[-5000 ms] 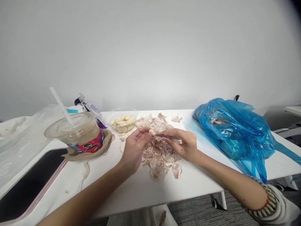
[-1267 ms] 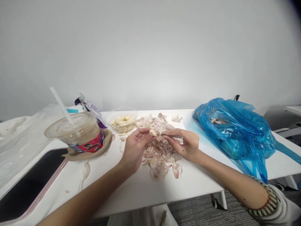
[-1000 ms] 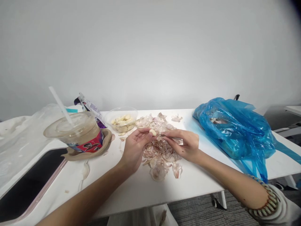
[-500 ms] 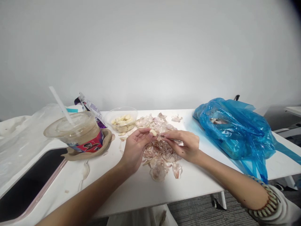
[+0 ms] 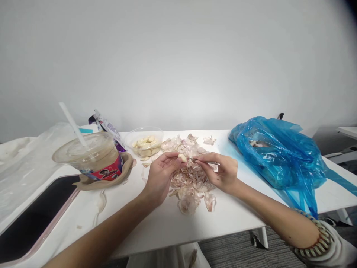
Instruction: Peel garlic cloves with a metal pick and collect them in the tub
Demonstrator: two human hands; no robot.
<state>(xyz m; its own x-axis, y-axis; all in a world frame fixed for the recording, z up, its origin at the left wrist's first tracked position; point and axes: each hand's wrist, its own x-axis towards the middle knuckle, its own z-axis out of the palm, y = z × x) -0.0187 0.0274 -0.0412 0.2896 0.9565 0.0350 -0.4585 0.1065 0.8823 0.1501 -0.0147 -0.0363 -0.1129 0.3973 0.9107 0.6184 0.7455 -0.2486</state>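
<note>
Creamy clove: one [image 5: 182, 158], pinched by the fingers of your left hand [image 5: 160, 178], up over the skins.
Right hand [image 5: 224, 173]: closed around one thin metal tool [image 5: 213, 163]. Its tip is right by the clove; you can't tell if they touch.
Papery skins [image 5: 192, 180]: one big heap under your hands, with a little bunch behind. Too many bits to count.
Clear bowl [image 5: 145, 128]: one, left of the heap, on the white surface [image 5: 234, 219]. Lots of pale cloves [image 5: 146, 142] are in it, too piled up to count.
Done so far: a good lot, it seems. The bowl's cloves look bare, and so does most of yours.
Left over: your clove is not in the bowl. You can't tell how many more there are.
Blue bag [image 5: 279, 160]: one, on your right.
Cup [image 5: 92, 163]: one, with one straw [image 5: 72, 124], on your left.
Phone [image 5: 39, 212]: one, near the cup.
</note>
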